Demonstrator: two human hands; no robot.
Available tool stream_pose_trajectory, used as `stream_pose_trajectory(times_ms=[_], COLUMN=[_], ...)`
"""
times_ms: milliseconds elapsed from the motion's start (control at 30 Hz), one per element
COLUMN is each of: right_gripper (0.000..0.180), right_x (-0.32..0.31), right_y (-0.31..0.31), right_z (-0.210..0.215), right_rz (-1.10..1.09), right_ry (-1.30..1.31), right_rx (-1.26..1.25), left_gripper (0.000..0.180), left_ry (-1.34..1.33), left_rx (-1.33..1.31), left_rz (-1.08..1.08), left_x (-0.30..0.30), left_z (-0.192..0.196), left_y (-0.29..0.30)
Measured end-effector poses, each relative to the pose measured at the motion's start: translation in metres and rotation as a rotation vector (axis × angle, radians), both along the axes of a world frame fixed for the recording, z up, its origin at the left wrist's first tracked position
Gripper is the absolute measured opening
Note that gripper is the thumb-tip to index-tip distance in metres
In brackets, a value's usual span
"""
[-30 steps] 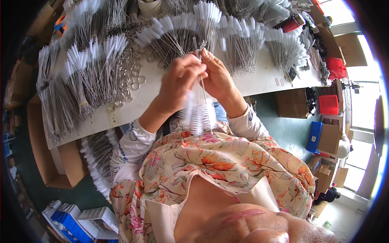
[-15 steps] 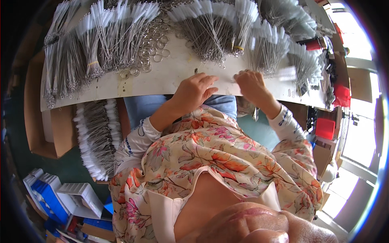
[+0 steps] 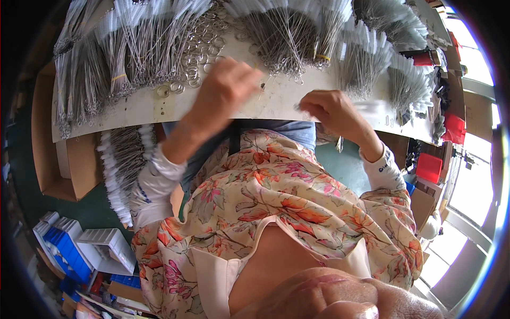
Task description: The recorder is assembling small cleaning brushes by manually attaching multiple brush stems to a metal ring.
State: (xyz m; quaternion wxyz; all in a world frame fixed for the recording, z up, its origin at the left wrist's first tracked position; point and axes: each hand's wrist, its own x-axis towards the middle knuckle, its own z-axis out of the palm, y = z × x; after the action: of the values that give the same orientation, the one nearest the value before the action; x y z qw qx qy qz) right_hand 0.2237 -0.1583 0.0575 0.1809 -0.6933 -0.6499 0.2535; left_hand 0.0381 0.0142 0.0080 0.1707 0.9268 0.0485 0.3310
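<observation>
1. Loose metal rings (image 3: 187, 81): small, silver, round, lying flat and scattered on the white tabletop (image 3: 276, 103), just left of the blurred left hand (image 3: 226, 87)
2. Wire brushes (image 3: 289, 40): thin twisted-wire stems with white bristle heads, bundled and fanned out on the tabletop beyond both hands
3. Pale blurred piece (image 3: 366, 108): beside the right hand (image 3: 332, 111); whether it is held cannot be told

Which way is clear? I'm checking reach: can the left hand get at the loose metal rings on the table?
Probably yes: the left hand hovers beside the metal rings, with nothing between them.
</observation>
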Motion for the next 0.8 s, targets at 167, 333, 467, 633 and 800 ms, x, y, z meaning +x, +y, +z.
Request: stream_pose_trajectory(times_ms=[167,333,467,633,800], right_gripper=[0.007,0.015,0.018,0.012,0.025], right_x=[0.009,-0.026,-0.049,-0.063,-0.068], right_y=[-0.012,0.028,0.055,0.056,0.053], right_z=[-0.036,-0.015,0.008,0.021,0.005], right_rz=[-0.009,-0.317,-0.324,-0.183,0.056], right_ry=[-0.474,0.341,0.904,0.739,-0.156], right_rx=[0.071,0.217,0.136,0.355,1.04], left_gripper=[0.018,0.011,0.011,0.009,0.018], left_ry=[0.246,0.014,-0.153,-0.371,-0.385], left_rx=[0.171,-0.486,-0.956,-1.216,-1.605], left_rz=[0.149,0.071,0.016,-0.009,-0.318], left_x=[-0.005,-0.006,-0.007,-0.004,-0.019], left_z=[-0.006,0.007,0.028,0.037,0.049], left_y=[0.06,0.03,-0.001,-0.017,-0.021])
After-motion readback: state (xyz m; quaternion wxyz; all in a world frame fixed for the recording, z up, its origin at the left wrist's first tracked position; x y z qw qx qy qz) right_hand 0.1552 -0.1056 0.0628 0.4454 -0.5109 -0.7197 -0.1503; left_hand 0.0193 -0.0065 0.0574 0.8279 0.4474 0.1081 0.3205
